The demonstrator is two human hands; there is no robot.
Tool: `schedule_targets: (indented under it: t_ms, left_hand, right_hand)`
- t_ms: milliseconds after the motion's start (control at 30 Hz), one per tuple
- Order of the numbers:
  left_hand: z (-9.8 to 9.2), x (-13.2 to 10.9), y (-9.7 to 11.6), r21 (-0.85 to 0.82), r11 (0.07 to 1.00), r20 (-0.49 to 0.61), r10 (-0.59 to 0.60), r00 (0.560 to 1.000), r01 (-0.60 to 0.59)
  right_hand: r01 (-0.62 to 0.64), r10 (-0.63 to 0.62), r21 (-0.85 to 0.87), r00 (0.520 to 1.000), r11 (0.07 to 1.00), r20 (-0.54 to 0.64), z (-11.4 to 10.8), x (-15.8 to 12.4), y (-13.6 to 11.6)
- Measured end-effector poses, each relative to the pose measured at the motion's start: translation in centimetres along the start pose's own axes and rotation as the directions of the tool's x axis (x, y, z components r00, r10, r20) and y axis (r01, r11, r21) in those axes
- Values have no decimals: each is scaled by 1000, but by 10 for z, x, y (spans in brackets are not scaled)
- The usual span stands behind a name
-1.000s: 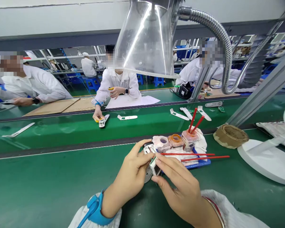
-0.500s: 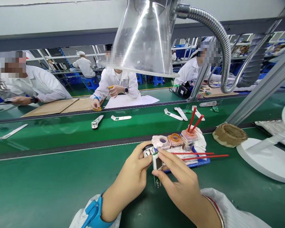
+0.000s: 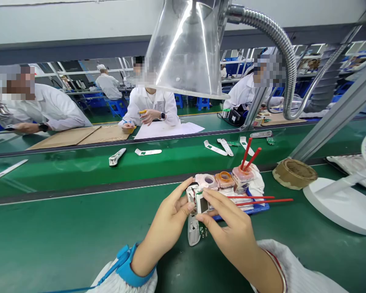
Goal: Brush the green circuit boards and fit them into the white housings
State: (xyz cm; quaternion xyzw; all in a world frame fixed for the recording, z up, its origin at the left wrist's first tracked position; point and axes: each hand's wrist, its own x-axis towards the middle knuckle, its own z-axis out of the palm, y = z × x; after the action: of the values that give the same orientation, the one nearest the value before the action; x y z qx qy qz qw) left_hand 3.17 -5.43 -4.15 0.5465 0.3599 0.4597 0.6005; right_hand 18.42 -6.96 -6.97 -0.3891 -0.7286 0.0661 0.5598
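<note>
My left hand curls round a slim white casing, its inside exposed; my right hand, nearly closed, pinches a white-framed, dark-faced module just beside it. On the green surface, a blue tray of jars sits at two o'clock, a white round base at three. Beyond, a clear hood hangs at twelve, a white-coated person at eleven.

No legible lettering, labels, numbers or signs anywhere.
</note>
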Motion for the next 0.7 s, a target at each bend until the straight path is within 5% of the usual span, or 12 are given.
schedule_targets:
  t_ms: [267,467,700]
  left_hand:
    - [-1,6,-3,-219,972,-76,-100,992,81]
    - [5,8,-2,-339,922,-79,-223,971,185]
    - [-6,18,1,-423,883,-182,-302,936,203]
  right_hand:
    - [36,-36,-10,999,999,-9,1,3,2]
    - [-84,84,16,996,996,4,-3,7,6]
    - [-243,217,67,939,968,267,-15,10,14]
